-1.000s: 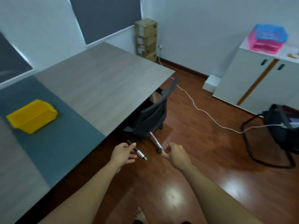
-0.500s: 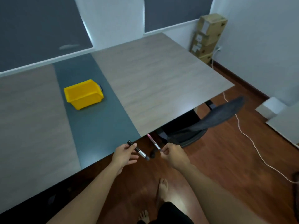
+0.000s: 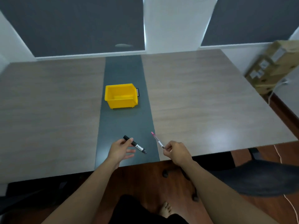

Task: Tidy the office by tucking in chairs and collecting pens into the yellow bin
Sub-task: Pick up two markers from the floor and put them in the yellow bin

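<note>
Left hand point(image 3: 120, 149) grip pinching black marker point(image 3: 135, 144), right hand point(image 3: 175, 151) pink pen point(image 3: 157, 140); best carried over yellow bin point(image 3: 121, 96), then released.

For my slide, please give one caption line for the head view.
Left hand holds a black marker, right hand a pink pen, before the yellow bin on the desk.

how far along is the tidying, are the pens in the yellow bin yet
Not yet. One chair looks partly tucked at the table's right. The left hand holds a black marker, the right hand a pink pen. The yellow bin looks empty, so both remain to drop in.
</note>
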`<control>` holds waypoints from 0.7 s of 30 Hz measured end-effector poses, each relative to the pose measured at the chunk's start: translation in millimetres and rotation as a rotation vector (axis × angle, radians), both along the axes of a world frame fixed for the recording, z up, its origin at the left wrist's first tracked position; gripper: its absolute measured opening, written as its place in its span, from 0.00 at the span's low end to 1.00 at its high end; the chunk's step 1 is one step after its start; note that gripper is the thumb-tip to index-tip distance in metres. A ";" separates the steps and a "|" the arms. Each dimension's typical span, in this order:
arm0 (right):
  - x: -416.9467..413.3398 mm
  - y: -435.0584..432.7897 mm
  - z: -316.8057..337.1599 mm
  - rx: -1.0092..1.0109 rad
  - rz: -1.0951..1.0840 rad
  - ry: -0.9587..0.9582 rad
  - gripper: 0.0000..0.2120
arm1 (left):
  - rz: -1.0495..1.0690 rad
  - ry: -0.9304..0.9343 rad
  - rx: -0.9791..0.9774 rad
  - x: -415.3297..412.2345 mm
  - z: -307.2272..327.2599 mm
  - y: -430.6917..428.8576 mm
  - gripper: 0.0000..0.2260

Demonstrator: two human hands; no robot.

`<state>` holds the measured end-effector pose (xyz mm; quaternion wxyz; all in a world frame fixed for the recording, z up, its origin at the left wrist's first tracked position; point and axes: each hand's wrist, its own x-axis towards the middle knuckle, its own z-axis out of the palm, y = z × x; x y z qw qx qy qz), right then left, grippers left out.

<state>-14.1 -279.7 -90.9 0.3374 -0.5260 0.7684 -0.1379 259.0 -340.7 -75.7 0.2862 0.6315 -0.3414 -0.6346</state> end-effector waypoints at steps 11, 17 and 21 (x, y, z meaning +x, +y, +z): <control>53.5 -142.6 -4.1 0.003 0.091 0.054 0.06 | 0.070 0.032 -0.041 59.5 -0.5 -132.1 0.17; 90.0 -214.8 0.7 0.012 0.060 0.075 0.08 | 0.018 0.041 -0.047 104.4 -2.1 -213.5 0.16; 106.8 -249.5 -6.3 0.028 0.003 0.081 0.09 | -0.025 0.031 -0.048 122.4 -2.6 -259.2 0.18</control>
